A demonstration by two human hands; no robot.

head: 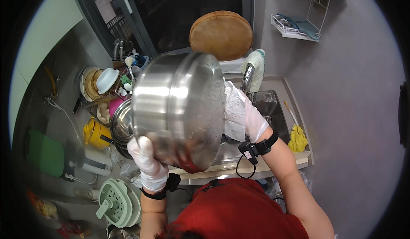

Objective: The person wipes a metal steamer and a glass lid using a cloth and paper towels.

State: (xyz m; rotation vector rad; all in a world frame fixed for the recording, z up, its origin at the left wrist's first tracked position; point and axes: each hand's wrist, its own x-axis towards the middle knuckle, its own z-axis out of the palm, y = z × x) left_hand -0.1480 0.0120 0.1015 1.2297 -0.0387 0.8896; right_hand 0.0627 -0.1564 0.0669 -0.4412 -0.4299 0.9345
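A large stainless-steel steamer pot section is held up, tilted on its side, its perforated base turned to the right. My left hand, in a white glove, grips its lower left rim with the thumb on the outer wall. On the other side my right hand, in a thin translucent glove, holds a white paper towel beside the perforated base. Its fingers are hidden behind the towel, so contact with the steel is not certain. Water drops show on the base. Below lies the steel sink.
A chrome faucet with a pale cloth rises behind the sink. A round wooden cutting board leans at the window. Steel bowls, a yellow jug and a dish rack crowd the left. A yellow cloth lies right.
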